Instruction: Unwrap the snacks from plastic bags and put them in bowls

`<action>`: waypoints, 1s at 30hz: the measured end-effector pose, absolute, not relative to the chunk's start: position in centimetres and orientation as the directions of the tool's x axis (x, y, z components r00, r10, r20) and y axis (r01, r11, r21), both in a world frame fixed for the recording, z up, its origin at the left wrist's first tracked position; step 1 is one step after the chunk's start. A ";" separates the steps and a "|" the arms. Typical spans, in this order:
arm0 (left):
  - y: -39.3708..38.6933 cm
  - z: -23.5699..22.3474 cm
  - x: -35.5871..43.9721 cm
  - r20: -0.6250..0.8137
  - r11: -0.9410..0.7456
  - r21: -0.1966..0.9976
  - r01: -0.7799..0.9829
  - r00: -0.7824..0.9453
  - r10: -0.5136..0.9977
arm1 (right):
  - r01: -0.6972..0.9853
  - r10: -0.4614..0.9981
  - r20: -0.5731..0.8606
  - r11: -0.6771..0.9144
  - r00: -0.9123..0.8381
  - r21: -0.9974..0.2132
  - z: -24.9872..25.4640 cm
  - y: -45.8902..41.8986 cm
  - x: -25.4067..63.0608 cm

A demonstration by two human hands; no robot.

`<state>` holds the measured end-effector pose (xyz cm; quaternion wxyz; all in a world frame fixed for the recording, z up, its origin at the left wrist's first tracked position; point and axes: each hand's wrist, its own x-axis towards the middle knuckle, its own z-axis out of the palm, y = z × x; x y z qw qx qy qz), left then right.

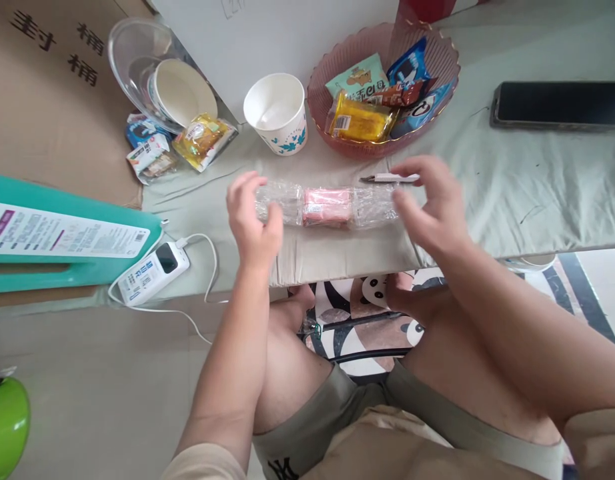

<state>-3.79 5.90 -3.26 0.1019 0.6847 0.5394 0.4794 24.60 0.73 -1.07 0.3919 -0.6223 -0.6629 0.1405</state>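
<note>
And here we are: left fingers [245, 187] and right fingers [420, 167] spread, gripping nothing, wrapped pink packet [327, 207] between them on the desk [507, 180], white pen-like tool [385, 178] by the right fingers

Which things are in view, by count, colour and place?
Wrapped pack: 1, pink, front centre
Slim tool: 1, white, behind pack
Paper cups: 2, white, back
Transparent bowl: 1, clear, back left
Ribbed bowl: 1, pink, back
Snack packets: several, multicoloured, ribbed bowl and left
Phone: 1, black, right
Carton: 1, brown, left
Panel: 1, white, back
Container: 1, teal, left
Cabled device: 1, white, left
Cloth: 1, greenish, tabletop
Unclear item: 1, red, top edge
Round item: 1, green, bottom left
Panda mat: 1, multicoloured, floor
Shorts: 1, grey, bottom
Legs: 2, bare, bottom
Left grip, right grip: 2, bare, near pack ends
</note>
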 end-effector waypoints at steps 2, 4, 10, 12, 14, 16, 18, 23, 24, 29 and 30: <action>5.5 -3.0 -3.1 0.487 -0.417 0.601 0.682 0.101 0.868 | 0.742 0.949 0.307 0.255 -0.070 -0.620 -1.3 0.7 23.9; 5.4 -2.8 -2.6 0.411 -0.390 0.594 0.703 0.151 0.899 | 0.772 0.955 0.269 0.262 -0.123 -0.579 -1.6 0.8 23.4; 4.8 -1.6 -2.5 0.568 -0.499 0.594 0.631 0.111 0.816 | 0.760 0.915 0.381 0.340 -0.131 -0.554 -0.5 0.2 23.1; 4.2 -0.9 -2.6 0.620 -0.545 0.571 0.614 0.113 0.777 | 0.760 0.903 0.397 0.372 -0.164 -0.533 0.0 -0.3 23.2; 3.4 -0.2 -2.7 0.622 -0.564 0.560 0.607 0.141 0.770 | 0.742 0.900 0.365 0.412 -0.240 -0.528 0.3 -0.8 23.3; 2.4 0.5 -2.9 0.591 -0.568 0.562 0.602 0.188 0.784 | 0.701 0.883 0.310 0.469 -0.353 -0.538 0.3 -1.3 23.4; 1.5 1.1 -3.1 0.495 -0.534 0.594 0.602 0.249 0.832 | 0.659 0.855 0.232 0.508 -0.463 -0.555 0.2 -1.6 23.5; -0.1 2.3 -3.1 -0.136 -0.265 0.654 0.709 0.455 0.880 | 0.836 0.940 -0.059 0.269 -0.336 -0.478 0.0 -1.5 22.8; -0.2 2.3 -2.9 -0.158 -0.257 0.639 0.725 0.450 0.879 | 0.880 0.963 -0.091 0.190 -0.253 -0.435 0.0 -1.4 22.6; 1.3 1.3 -2.2 0.281 -0.392 0.561 0.729 0.277 0.919 | 0.926 0.997 -0.030 0.049 -0.065 -0.375 -0.2 -1.2 21.6; 1.9 0.8 -2.2 0.322 -0.420 0.530 0.737 0.283 0.903 | 0.929 0.998 0.003 0.055 -0.058 -0.366 -0.3 -1.2 21.4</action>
